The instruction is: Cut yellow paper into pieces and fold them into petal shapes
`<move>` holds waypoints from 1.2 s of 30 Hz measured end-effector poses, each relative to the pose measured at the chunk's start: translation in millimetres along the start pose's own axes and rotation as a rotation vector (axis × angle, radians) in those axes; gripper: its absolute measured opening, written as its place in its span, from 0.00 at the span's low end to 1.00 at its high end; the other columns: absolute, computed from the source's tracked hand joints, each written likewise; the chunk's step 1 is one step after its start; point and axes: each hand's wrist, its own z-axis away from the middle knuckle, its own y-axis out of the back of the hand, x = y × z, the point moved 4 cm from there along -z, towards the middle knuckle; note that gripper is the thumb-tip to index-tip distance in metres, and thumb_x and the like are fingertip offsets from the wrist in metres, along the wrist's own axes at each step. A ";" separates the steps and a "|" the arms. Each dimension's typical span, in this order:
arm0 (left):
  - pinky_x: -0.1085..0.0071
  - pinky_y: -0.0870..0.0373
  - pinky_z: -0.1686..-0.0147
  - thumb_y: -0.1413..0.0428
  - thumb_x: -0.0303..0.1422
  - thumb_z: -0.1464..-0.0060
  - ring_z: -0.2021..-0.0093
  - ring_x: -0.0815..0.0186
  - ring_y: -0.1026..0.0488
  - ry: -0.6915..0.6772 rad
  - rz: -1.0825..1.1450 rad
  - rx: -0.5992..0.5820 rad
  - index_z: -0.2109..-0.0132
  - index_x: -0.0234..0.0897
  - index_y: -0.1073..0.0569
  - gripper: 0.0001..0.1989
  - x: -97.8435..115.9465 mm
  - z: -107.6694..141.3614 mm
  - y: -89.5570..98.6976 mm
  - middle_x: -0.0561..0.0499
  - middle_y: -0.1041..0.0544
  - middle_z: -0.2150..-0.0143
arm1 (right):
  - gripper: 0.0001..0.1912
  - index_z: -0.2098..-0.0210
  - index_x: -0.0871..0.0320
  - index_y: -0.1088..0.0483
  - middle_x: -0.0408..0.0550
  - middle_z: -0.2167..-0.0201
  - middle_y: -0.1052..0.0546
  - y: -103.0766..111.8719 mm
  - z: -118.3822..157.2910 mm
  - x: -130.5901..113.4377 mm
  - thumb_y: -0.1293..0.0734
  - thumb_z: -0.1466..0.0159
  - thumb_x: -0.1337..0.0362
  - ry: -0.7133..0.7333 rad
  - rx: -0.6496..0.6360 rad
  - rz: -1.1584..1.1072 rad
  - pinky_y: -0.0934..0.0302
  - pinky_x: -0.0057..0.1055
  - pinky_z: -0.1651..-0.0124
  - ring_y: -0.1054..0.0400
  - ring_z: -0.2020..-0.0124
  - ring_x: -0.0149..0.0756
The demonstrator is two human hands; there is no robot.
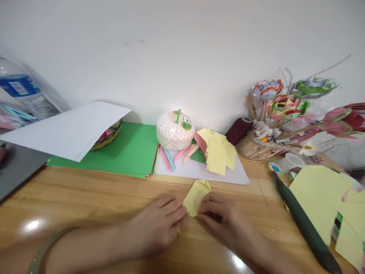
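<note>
A small yellow paper point(196, 198) with a folded top corner lies on the wooden table point(114, 194), between both hands. My left hand point(161, 224) rests at its left edge, fingers close together and curled, the fingertips touching the paper. At the right edge, my right hand point(225, 219) pinches the paper between thumb and fingers. Behind it, several yellow sheets point(217, 154) and folded pink and blue strips point(169, 159) lie on a white sheet point(241, 176).
Green sheets point(125, 152) and a white sheet point(71, 127) are at the left. A white wrapped ball point(174, 131) stands behind. Paper flowers point(288, 106) rise from a wooden pot point(252, 148). A dark green tool point(305, 224) and yellow sheets point(316, 198) lie right.
</note>
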 end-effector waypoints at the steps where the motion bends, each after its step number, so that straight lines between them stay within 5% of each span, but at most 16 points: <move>1: 0.65 0.37 0.56 0.53 0.25 0.40 0.61 0.64 0.34 0.011 0.006 -0.002 0.60 0.32 0.29 0.08 0.4 -0.4 -0.6 0.48 0.28 0.63 | 0.09 0.75 0.58 0.34 0.42 0.73 0.31 -0.1 -0.6 -0.6 0.38 0.40 0.73 -0.007 0.024 0.009 0.43 0.25 0.70 0.36 0.72 0.27; 20: 0.68 0.35 0.60 0.58 0.26 0.37 0.61 0.65 0.32 0.151 0.108 -0.054 0.58 0.35 0.32 0.11 -0.7 3.8 -12.8 0.50 0.28 0.61 | 0.11 0.77 0.57 0.41 0.42 0.75 0.35 -7.0 -3.7 -2.4 0.41 0.40 0.75 -0.035 0.144 0.153 0.47 0.24 0.74 0.39 0.75 0.28; 26: 0.67 0.36 0.63 0.56 0.26 0.39 0.61 0.63 0.33 0.090 0.033 -0.104 0.52 0.34 0.34 0.10 1.2 0.9 -10.9 0.49 0.28 0.61 | 0.10 0.76 0.57 0.41 0.42 0.74 0.35 -9.3 -2.3 -1.8 0.41 0.39 0.73 -0.048 0.115 0.174 0.46 0.25 0.73 0.39 0.75 0.29; 30: 0.68 0.38 0.62 0.56 0.28 0.38 0.62 0.64 0.33 0.167 0.030 -0.121 0.57 0.37 0.32 0.08 0.6 -1.8 -13.5 0.52 0.31 0.65 | 0.08 0.73 0.57 0.40 0.44 0.71 0.34 -9.4 -1.3 -2.0 0.42 0.37 0.71 -0.073 0.061 0.254 0.45 0.27 0.71 0.38 0.72 0.31; 36: 0.66 0.37 0.64 0.55 0.27 0.38 0.64 0.63 0.34 0.068 -0.009 -0.139 0.58 0.34 0.31 0.08 0.3 -3.7 -9.9 0.51 0.30 0.64 | 0.07 0.69 0.57 0.38 0.45 0.68 0.33 4.0 -2.4 -0.3 0.43 0.37 0.72 -0.049 0.028 0.355 0.45 0.28 0.69 0.39 0.70 0.31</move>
